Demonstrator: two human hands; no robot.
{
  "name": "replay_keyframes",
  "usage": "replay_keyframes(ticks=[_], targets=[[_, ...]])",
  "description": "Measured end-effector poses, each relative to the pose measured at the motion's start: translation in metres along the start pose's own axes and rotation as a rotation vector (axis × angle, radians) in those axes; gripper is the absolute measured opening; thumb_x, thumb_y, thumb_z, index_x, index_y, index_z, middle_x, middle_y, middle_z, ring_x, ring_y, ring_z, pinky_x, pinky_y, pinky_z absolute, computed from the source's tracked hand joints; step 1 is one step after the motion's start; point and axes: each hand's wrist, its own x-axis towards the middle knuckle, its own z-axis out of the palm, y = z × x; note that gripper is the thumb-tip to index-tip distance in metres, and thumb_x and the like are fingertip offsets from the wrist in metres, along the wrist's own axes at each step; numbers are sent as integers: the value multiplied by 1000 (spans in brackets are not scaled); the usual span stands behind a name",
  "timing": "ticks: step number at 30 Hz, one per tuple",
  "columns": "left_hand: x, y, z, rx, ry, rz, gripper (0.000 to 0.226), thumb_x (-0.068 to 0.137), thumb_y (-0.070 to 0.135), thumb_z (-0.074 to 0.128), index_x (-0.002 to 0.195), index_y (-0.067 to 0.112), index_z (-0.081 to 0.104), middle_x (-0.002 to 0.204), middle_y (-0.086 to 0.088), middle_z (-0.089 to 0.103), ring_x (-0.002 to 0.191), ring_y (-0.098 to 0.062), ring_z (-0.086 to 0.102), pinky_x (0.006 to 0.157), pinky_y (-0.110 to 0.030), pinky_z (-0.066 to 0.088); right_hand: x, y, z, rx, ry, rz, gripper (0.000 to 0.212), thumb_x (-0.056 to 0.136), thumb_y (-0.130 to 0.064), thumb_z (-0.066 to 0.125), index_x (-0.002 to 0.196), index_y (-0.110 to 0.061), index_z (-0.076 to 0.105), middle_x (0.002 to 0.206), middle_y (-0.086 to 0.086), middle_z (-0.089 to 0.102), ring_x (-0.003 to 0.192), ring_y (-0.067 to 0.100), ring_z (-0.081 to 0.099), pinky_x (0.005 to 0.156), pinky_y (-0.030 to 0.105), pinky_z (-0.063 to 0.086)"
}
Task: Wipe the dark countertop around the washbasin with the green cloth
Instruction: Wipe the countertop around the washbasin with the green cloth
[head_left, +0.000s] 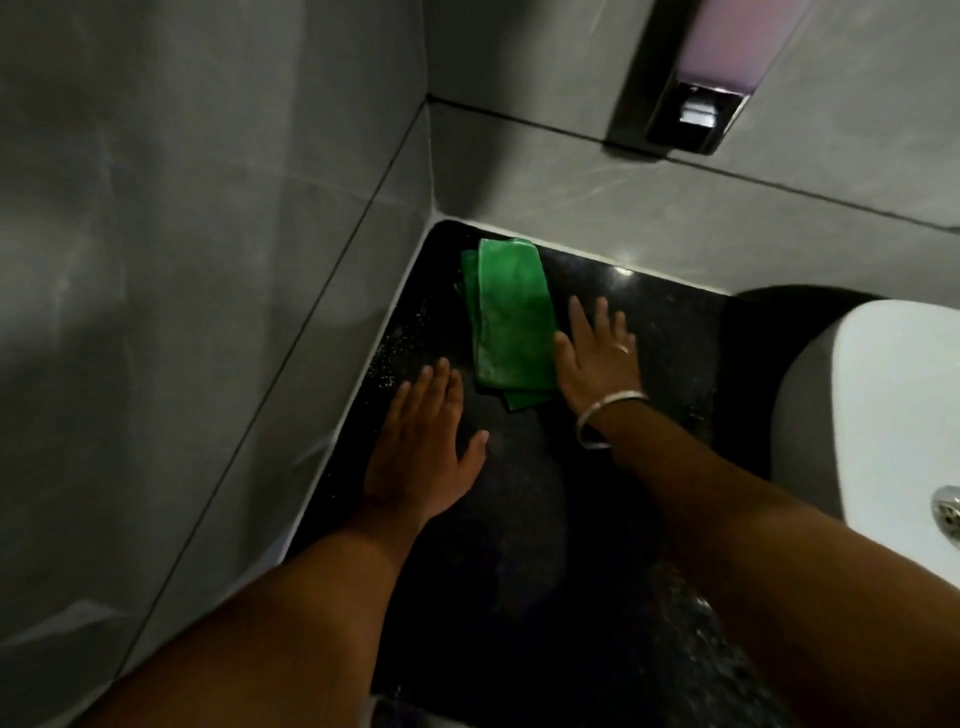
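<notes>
left hand (422, 451) fingers spread, empty | right hand (597, 358) flat beside green cloth (511, 322)

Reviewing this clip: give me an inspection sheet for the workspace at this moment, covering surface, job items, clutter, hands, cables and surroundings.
Surface: dark countertop, glossy, with pale specks near the left wall edge.
Job's things: green cloth, folded, lying flat near the back corner; white washbasin at right, its metal drain partly in view.
Clutter: nothing seen.
Hands: left hand open, palm down, beside the cloth and not touching it; right hand open, fingers spread, thumb edge against the cloth's right side, wearing a ring and a bangle. Neither grips the cloth.
Cables: nothing seen.
Surroundings: grey tiled walls meeting in a corner; wall-mounted dispenser above the counter. Lighting dim.
</notes>
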Motion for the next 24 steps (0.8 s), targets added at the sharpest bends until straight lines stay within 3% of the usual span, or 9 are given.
replay_keyframes(ticks=[4,7,11,13,16,24], targets=[[1,1,-3,-12,-6,-5,79,89,55,35,152,7,29,162,-13,22,151,-27,19,124,-43,13,-13,24,4,-191,-38,24,58,99,-40,30,153,-23,14,162,14,5,147,39,5,117,53,6],[-6,3,-9,-97,21,-2,76,92,54,32,151,6,32,162,-16,21,150,-31,21,122,-47,19,-12,20,10,-185,4,36,59,98,-39,31,153,-27,14,163,11,6,148,36,4,118,52,5],[63,35,-32,-282,344,-110,59,95,39,42,144,6,46,155,-24,35,141,-42,36,114,-51,31,-13,26,16,-192,37,22,59,96,-41,29,152,-31,16,163,8,7,148,33,4,118,50,4],[116,57,-37,-213,158,-33,61,98,40,39,150,8,34,159,-21,28,147,-37,26,119,-49,22,-11,25,18,-175,60,22,61,93,-39,32,151,-32,17,163,8,8,148,33,4,118,49,2],[159,78,-8,-127,-138,-170,72,100,46,29,155,7,5,165,-15,-3,153,-30,-4,122,-45,-2,-9,26,20,-132,105,23,63,89,-36,34,151,-31,22,162,8,11,148,32,6,118,48,4],[200,52,-12,-143,-102,-217,78,97,47,34,154,0,7,164,-21,3,152,-35,1,123,-47,0,-13,27,19,-104,151,15,64,85,-36,29,149,-30,29,161,7,18,148,32,12,118,47,7]])
